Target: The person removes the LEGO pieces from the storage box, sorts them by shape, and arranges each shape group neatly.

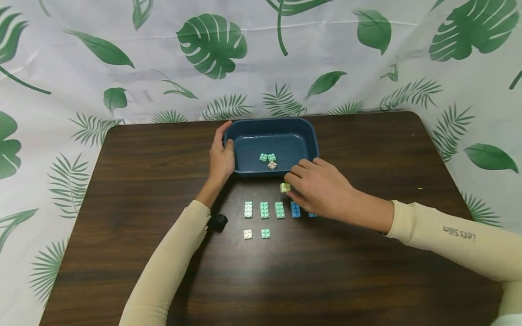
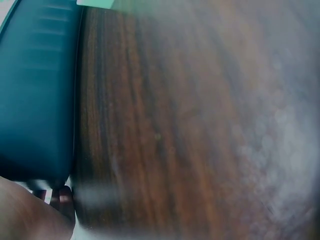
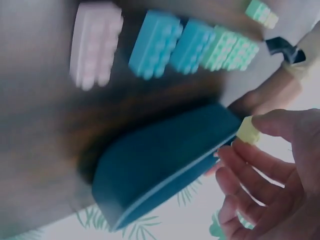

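My right hand (image 1: 322,188) pinches a small yellow toy brick (image 1: 285,187) between thumb and fingertips, just in front of the bin's near rim. The same yellow brick (image 3: 248,131) shows at the fingertips in the right wrist view. With my left hand (image 1: 222,156) I grip the left end of a dark blue rectangular bin (image 1: 269,173), thumb at the rim and fingers along the outside. Two small green bricks (image 1: 263,157) and a beige brick (image 1: 272,165) lie in the bin. Part of the left hand (image 2: 35,215) appears beside the bin wall in the left wrist view.
Before the bin, long bricks stand in a row: green ones (image 1: 264,210), blue ones (image 1: 295,209) and a pink one (image 3: 97,45), which my right hand hides in the head view. Nearer are small beige (image 1: 248,234) and green (image 1: 266,233) bricks. A leaf-print cloth (image 1: 253,54) hangs behind the table.
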A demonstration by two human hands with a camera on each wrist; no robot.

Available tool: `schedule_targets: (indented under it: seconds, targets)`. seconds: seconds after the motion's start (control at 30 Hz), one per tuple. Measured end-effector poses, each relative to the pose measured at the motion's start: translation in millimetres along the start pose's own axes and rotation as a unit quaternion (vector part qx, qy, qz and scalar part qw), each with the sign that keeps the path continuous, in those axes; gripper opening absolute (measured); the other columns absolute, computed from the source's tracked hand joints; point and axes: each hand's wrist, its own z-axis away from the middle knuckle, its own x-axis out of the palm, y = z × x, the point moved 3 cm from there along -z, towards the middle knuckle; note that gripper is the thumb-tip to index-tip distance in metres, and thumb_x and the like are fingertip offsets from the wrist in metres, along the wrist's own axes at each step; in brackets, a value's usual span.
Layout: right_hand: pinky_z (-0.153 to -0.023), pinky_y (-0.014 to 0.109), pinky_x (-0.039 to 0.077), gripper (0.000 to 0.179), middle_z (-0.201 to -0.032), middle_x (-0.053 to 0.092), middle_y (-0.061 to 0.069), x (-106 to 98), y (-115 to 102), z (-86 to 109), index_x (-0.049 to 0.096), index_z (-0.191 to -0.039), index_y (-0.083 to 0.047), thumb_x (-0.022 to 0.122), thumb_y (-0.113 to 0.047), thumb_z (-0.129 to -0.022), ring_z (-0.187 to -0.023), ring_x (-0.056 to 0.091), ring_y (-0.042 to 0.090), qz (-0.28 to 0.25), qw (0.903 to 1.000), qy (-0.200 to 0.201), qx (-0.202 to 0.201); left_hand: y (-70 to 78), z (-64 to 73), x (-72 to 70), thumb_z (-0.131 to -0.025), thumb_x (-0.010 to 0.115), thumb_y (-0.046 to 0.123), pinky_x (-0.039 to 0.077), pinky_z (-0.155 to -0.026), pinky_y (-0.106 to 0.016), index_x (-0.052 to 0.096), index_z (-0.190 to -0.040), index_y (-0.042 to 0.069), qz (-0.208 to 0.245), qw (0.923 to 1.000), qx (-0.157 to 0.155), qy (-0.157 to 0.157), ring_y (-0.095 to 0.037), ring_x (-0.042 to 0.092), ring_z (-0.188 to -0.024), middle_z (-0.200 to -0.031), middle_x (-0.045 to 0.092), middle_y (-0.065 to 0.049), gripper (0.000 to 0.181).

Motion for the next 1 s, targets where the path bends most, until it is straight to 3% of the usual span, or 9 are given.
schedule_targets:
  seconds: [0.2, 0.57, 0.63, 0.77, 0.87, 1.0]
  targets:
    - [-0.074, 0.035, 0.052, 0.029, -0.102, 0.075, -0.001, 11, -16, 18.6, 0.075, -0.110, -0.014, 0.081, -0.036, -0.093, -0.093, 0.065, 0.021, -0.022, 0.9997, -0.009, 0.009, 1.8, -0.3, -0.2, -0.111, 0.043, 0.011, 0.036, -0.110, -0.044, 0.047, -0.158, 0.029, -0.009, 1.0000, -0.004, -0.001, -0.021, 0.046, -0.142, -0.168, 0.044, 0.004, 0.051]
    - [-0.071, 0.033, 0.053, 0.027, -0.094, 0.074, -0.002, 36, -41, 38.2, 0.074, -0.110, -0.016, 0.079, -0.038, -0.095, -0.086, 0.067, 0.016, -0.050, 0.9976, -0.048, 0.002, 2.6, -0.1, -0.9, -0.110, 0.044, 0.010, 0.036, -0.106, -0.044, 0.047, -0.158, 0.026, -0.006, 1.0000, -0.005, 0.000, -0.027, 0.048, -0.134, -0.167, 0.044, 0.003, 0.050]
    - [-0.072, 0.034, 0.055, 0.026, -0.094, 0.074, -0.003, 39, -44, 39.9, 0.074, -0.109, -0.017, 0.079, -0.038, -0.094, -0.087, 0.068, 0.015, -0.056, 0.9970, -0.054, 0.003, 2.6, -0.3, -1.1, -0.111, 0.043, 0.011, 0.037, -0.105, -0.043, 0.047, -0.158, 0.028, -0.007, 1.0000, -0.004, 0.001, -0.028, 0.050, -0.129, -0.167, 0.044, 0.003, 0.051]
    - [-0.075, 0.036, 0.059, 0.025, -0.093, 0.074, -0.004, 45, -49, 44.3, 0.074, -0.109, -0.019, 0.079, -0.039, -0.094, -0.087, 0.070, 0.015, -0.067, 0.9959, -0.061, 0.004, 1.7, -0.1, -0.9, -0.111, 0.043, 0.012, 0.039, -0.099, -0.043, 0.046, -0.159, 0.029, -0.012, 0.9999, -0.003, -0.001, -0.033, 0.053, -0.104, -0.167, 0.044, 0.001, 0.051]
    - [-0.073, 0.034, 0.058, 0.024, -0.091, 0.073, -0.005, 49, -52, 47.9, 0.074, -0.106, -0.020, 0.079, -0.040, -0.094, -0.084, 0.069, 0.014, -0.072, 0.9956, -0.059, 0.001, 1.2, 0.8, -0.5, -0.111, 0.042, 0.012, 0.040, -0.099, -0.044, 0.046, -0.159, 0.028, -0.014, 0.9999, -0.002, -0.002, -0.033, 0.054, -0.107, -0.167, 0.045, 0.001, 0.051]
    - [-0.073, 0.033, 0.058, 0.024, -0.091, 0.073, -0.006, 53, -54, 50.7, 0.075, -0.104, -0.021, 0.080, -0.042, -0.094, -0.084, 0.069, 0.013, -0.070, 0.9961, -0.053, -0.003, 0.7, 0.9, -0.1, -0.111, 0.043, 0.012, 0.038, -0.103, -0.046, 0.046, -0.159, 0.028, -0.011, 0.9999, -0.002, 0.000, -0.029, 0.051, -0.128, -0.166, 0.046, 0.003, 0.051]
